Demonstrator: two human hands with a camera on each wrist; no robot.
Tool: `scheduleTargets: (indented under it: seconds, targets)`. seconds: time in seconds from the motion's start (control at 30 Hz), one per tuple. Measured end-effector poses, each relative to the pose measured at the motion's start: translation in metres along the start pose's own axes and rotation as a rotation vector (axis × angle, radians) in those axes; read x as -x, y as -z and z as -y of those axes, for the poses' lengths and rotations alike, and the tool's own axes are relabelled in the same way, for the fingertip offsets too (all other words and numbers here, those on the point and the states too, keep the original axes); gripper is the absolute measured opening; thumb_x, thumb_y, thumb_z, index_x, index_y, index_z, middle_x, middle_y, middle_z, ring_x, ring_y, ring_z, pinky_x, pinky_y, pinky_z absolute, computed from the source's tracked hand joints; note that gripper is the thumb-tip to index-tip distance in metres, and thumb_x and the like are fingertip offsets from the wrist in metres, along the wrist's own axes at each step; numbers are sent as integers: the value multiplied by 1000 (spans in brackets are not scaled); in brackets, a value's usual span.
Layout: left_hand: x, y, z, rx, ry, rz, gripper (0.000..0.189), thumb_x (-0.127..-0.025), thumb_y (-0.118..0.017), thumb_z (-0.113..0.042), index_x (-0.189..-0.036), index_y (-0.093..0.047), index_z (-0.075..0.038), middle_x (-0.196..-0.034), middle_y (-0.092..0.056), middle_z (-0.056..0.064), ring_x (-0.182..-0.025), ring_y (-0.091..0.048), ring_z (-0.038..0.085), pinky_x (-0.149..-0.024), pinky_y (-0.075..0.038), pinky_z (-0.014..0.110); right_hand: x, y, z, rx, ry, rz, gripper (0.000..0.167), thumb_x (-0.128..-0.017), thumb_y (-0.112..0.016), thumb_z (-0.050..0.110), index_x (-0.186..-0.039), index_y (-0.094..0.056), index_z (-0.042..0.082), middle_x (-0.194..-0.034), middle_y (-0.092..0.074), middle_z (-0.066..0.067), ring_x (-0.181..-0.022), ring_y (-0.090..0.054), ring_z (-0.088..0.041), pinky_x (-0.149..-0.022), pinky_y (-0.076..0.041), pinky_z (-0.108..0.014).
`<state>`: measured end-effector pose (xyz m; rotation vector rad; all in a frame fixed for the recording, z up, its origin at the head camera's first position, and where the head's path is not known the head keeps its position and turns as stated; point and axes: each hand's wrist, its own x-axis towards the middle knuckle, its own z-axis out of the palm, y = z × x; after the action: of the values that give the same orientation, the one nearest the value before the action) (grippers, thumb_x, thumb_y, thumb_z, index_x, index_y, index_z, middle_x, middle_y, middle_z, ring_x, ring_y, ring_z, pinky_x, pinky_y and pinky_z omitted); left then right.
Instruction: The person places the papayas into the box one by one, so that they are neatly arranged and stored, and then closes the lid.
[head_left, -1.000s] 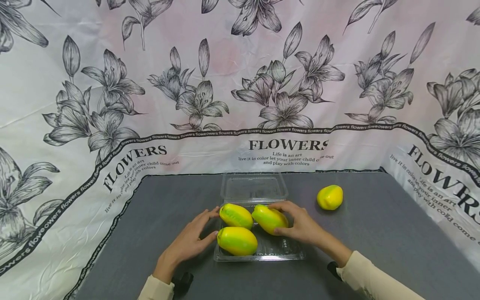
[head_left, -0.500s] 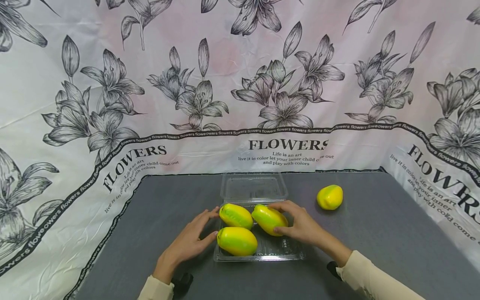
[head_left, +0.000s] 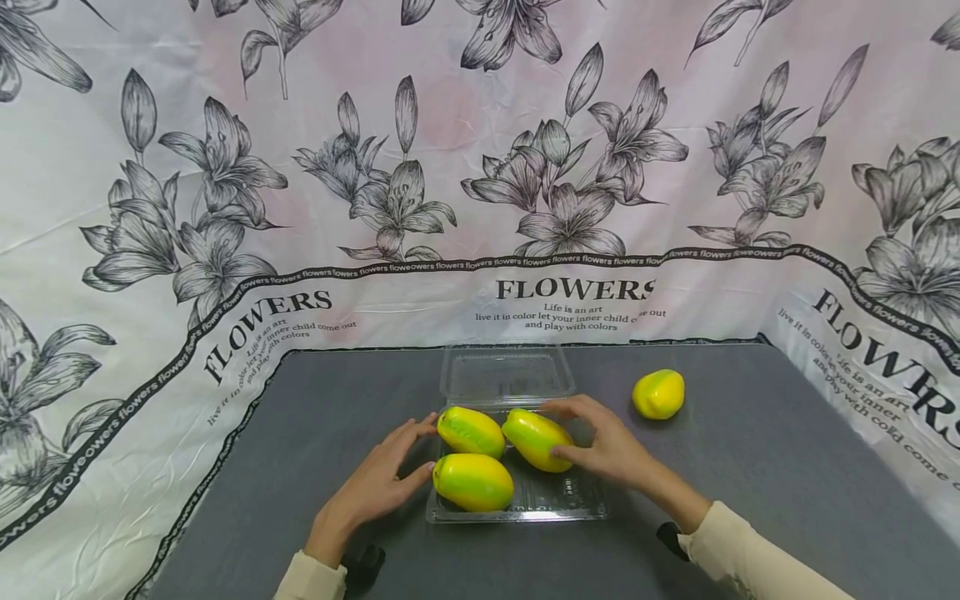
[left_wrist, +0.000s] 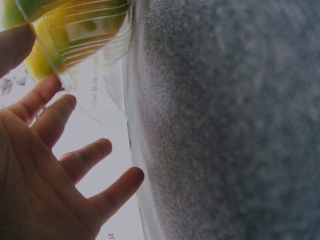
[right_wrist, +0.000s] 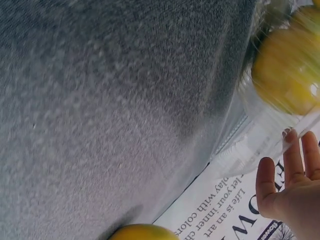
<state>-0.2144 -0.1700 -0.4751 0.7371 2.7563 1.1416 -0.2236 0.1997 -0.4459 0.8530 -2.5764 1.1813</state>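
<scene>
Clock positions are taken from the middle of the clear container (head_left: 581, 502), twelve being the far side in the head view. The container sits on the grey table (head_left: 300, 450), its clear lid (head_left: 507, 375) laid back at twelve o'clock. It holds three yellow-green fruits: a far fruit (head_left: 470, 432) at ten o'clock, a near fruit (head_left: 474, 482) at eight, and a third fruit (head_left: 534, 439) at one, tilted with its narrower end away toward eleven. A loose fruit (head_left: 658, 394) lies on the table at two o'clock, well apart from the container. The left hand (head_left: 380, 475) stands at nine o'clock, fingers straight and spread, its forefinger and thumb tips at the container's left edge beside the two left-side fruits. The right hand (head_left: 606, 443) stands at three o'clock, fingers extended, thumb overlapping the third fruit in view; whether it touches the fruit cannot be confirmed. Both sleeves (head_left: 313, 577) are cream. A white sheet (head_left: 420, 192) printed with black flowers and lettering rises beyond the table.
</scene>
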Motion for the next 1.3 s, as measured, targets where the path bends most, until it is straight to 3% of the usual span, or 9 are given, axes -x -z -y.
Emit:
scheduleTargets:
  seconds: [0.27,0.37,0.63,0.8,1.03,1.3]
  targets:
    - [0,-1,2,5,-38,-9,51,-101,-60,-46,-148,-47,-30,-168,-31,-1,-156,-23,38,-119,-24,71,3,16,-2,19,-68,-44,58,-83,-84,11,-137,-62,14,-122,-67,-9,-112,-62,-31,-97,-48,-61]
    - [0,-1,2,4,-40,-12,51,-101,-60,-47,-148,-46,-31,-168,-31,-2,-156,-23,38,-119,-24,72,4,23,-5,21,-81,-61,58,-83,-84,10,-137,-62,13,-123,-66,-14,-113,-61,-32,-98,-47,-62]
    - [0,-1,1,7,-42,-11,51,-101,-60,-48,-147,-46,-32,-168,-31,-2,-157,-23,38,-119,-24,71,11,44,-15,84,-156,-113,57,-83,-84,13,-136,-62,13,-127,-66,-11,-115,-61,-33,-94,-49,-59]
    - [0,-1,1,6,-31,-7,50,-101,-59,-48,-147,-46,-33,-168,-31,-2,-157,-22,38,-119,-24,71,17,56,-25,125,-195,-175,53,-87,-82,17,-135,-62,10,-130,-66,-13,-113,-62,-35,-95,-50,-60]
    - [1,0,2,2,-20,0,51,-101,-60,-46,-148,-46,-31,-168,-29,-6,-157,-22,36,-119,-23,71,21,68,-38,224,-249,-340,51,-84,-82,12,-131,-64,4,-125,-62,-22,-109,-56,-38,-91,-45,-57]
    - [1,0,1,6,-21,0,51,-101,-59,-48,-148,-46,-34,-168,-30,-4,-157,-21,37,-119,-24,71,31,80,-54,280,-379,-414,58,-87,-82,22,-135,-60,-1,-129,-57,-29,-112,-53,-46,-91,-39,-61]
